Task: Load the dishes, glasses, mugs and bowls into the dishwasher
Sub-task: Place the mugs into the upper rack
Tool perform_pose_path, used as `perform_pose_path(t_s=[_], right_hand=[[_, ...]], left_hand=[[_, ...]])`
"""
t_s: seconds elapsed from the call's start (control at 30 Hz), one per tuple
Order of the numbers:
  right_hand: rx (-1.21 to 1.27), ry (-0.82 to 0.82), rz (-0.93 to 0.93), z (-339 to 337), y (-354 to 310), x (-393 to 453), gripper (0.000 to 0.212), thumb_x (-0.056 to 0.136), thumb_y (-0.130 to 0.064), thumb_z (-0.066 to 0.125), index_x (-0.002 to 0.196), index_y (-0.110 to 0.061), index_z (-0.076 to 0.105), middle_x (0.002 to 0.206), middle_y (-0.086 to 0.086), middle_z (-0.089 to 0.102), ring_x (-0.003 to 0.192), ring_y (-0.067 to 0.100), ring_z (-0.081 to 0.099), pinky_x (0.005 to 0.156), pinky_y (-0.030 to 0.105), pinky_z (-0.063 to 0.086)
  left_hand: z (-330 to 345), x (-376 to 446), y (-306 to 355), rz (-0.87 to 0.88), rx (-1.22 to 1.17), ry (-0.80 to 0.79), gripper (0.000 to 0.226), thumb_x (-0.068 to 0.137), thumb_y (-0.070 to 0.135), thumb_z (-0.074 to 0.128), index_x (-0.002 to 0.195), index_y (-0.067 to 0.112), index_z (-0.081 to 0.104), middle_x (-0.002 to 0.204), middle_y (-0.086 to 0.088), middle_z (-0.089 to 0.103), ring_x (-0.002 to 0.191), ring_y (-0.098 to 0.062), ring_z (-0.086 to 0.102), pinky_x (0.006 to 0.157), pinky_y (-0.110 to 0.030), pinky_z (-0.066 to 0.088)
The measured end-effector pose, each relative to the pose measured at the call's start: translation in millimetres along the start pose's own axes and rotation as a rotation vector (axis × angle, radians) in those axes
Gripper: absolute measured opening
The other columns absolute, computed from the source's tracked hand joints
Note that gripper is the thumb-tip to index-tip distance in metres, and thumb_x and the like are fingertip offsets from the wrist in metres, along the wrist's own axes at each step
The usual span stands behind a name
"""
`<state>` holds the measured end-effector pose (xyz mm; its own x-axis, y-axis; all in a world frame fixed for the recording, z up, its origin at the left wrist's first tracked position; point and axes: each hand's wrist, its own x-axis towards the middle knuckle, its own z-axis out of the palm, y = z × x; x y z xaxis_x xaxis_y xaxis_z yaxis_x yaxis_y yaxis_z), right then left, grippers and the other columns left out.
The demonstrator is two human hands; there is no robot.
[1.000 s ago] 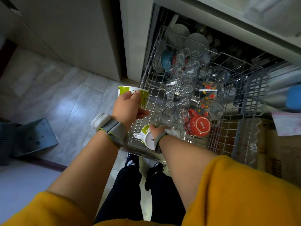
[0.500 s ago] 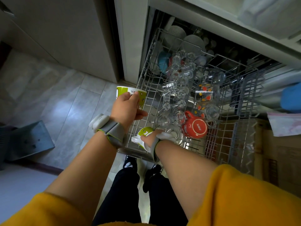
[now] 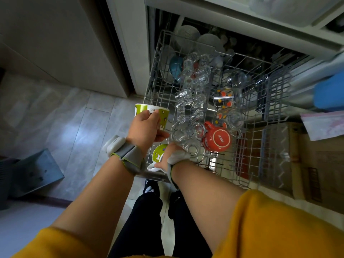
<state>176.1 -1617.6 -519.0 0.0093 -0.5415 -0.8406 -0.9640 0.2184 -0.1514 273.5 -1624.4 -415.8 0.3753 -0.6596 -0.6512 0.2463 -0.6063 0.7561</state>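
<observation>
Since the earlier frame, our right hand point(image 3: 168, 155) has drawn slightly toward the rack's near edge with its mug; our left hand has hardly shifted.

Right fingers curl down over the second green-and-white mug point(image 3: 158, 156), which sits inverted, base up, in the near-left corner of the upper rack point(image 3: 247, 164); its white handle points toward us. How tightly the fingertips close we cannot tell, as the back of the hand hides them. Left fingers point(image 3: 147, 115) wrap the side of the first green-and-white mug point(image 3: 151, 113), thumb pointing right, gripping it just beside the rack's left edge, above the floor tiles.

Risk, as we judge it: the held mug hangs outside the rack, so a slack grip would drop it onto the tiles. Setting it down may knock the clear glasses point(image 3: 191, 107) crowded just beside the free slot, or the red mug point(image 3: 218, 139) near them.

Both forearms reach forward and down; the right wrist bends sharply, the left stays nearly straight. Each wrist carries a grey strap.
</observation>
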Motion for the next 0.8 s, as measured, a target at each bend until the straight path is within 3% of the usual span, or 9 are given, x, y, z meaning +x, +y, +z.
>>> perform_pose_path(t_s=[0.07,0.1,0.17,0.2,0.3,0.37,0.5,0.7,0.8], right_hand=[[-0.075,-0.062,-0.010,3.8,5.5,6.9,0.039,0.104,-0.021,0.040,0.139,-0.006,0.042,0.137,0.011,0.051,0.123,0.024,0.051,0.039,0.006,0.035],[-0.113,-0.096,-0.054,5.6,5.9,12.3,0.039,0.103,-0.023,0.042,0.138,-0.007,0.043,0.136,0.012,0.052,0.123,0.023,0.051,0.052,0.002,0.040],[-0.263,-0.163,-0.120,2.2,4.7,12.7,0.046,0.099,-0.031,0.048,0.137,-0.006,0.042,0.139,0.014,0.048,0.128,0.025,0.047,0.095,0.015,0.041],[-0.338,-0.191,-0.140,1.5,5.0,16.0,0.050,0.099,-0.032,0.048,0.140,-0.004,0.039,0.144,0.014,0.043,0.132,0.026,0.042,0.102,0.018,0.038],[-0.367,-0.158,-0.128,-7.4,7.6,10.0,0.065,0.095,-0.040,0.055,0.143,-0.002,0.033,0.144,0.014,0.044,0.131,0.030,0.045,0.090,0.023,0.051],[-0.459,-0.064,-0.177,-12.1,11.7,4.6,0.085,0.085,-0.052,0.065,0.144,-0.004,0.028,0.140,0.010,0.049,0.127,0.028,0.050,0.096,0.037,0.047],[-0.419,0.007,-0.236,-8.1,21.8,10.9,0.099,0.071,-0.064,0.070,0.141,-0.008,0.031,0.133,0.008,0.055,0.118,0.028,0.056,0.092,0.039,0.047],[0.027,0.243,-0.319,-29.9,48.3,8.6,0.029,0.091,-0.026,0.053,0.112,-0.007,0.061,0.112,0.010,0.065,0.105,0.029,0.060,0.083,0.029,0.042],[0.405,0.316,-0.208,-68.9,76.1,9.1,0.025,0.092,-0.019,0.047,0.097,-0.003,0.066,0.101,0.017,0.067,0.098,0.033,0.061,0.083,0.032,0.044]], left_hand=[[3.7,0.1,-1.6,-0.002,0.011,-0.003,0.024,0.101,0.024,0.044,0.080,0.013,0.043,0.065,-0.003,0.042,0.042,-0.013,0.060,0.049,-0.026,0.049],[3.9,-0.2,-2.0,-0.005,0.014,-0.004,0.025,0.101,0.025,0.044,0.080,0.013,0.044,0.065,-0.004,0.043,0.042,-0.013,0.060,0.050,-0.027,0.049],[5.3,-0.9,-3.6,-0.012,0.016,-0.011,0.024,0.101,0.025,0.044,0.080,0.012,0.044,0.067,-0.004,0.043,0.043,-0.013,0.060,0.054,-0.029,0.050],[6.5,-1.1,-3.8,-0.012,0.022,-0.014,0.024,0.101,0.025,0.044,0.081,0.012,0.044,0.067,-0.005,0.043,0.042,-0.012,0.060,0.054,-0.029,0.050],[10.8,-1.9,-4.5,-0.016,0.022,-0.025,0.026,0.102,0.024,0.043,0.078,0.012,0.043,0.068,-0.005,0.043,0.040,-0.011,0.059,0.047,-0.024,0.048],[15.4,-2.2,-4.8,-0.018,0.030,-0.030,0.027,0.102,0.023,0.043,0.078,0.012,0.042,0.067,-0.005,0.042,0.040,-0.011,0.059,0.045,-0.023,0.046],[24.1,-3.1,-7.5,-0.001,0.071,-0.034,0.028,0.102,0.023,0.043,0.076,0.011,0.043,0.065,-0.007,0.044,0.040,-0.012,0.059,0.046,-0.024,0.045],[51.3,-9.8,-6.1,0.074,0.187,-0.073,0.029,0.099,0.029,0.048,0.080,0.007,0.046,0.064,-0.012,0.048,0.042,-0.016,0.059,0.046,-0.025,0.045],[70.3,-13.0,-2.9,0.137,0.281,-0.096,0.037,0.098,0.034,0.048,0.070,0.010,0.048,0.056,-0.009,0.053,0.047,-0.021,0.063,0.058,-0.039,0.052]])
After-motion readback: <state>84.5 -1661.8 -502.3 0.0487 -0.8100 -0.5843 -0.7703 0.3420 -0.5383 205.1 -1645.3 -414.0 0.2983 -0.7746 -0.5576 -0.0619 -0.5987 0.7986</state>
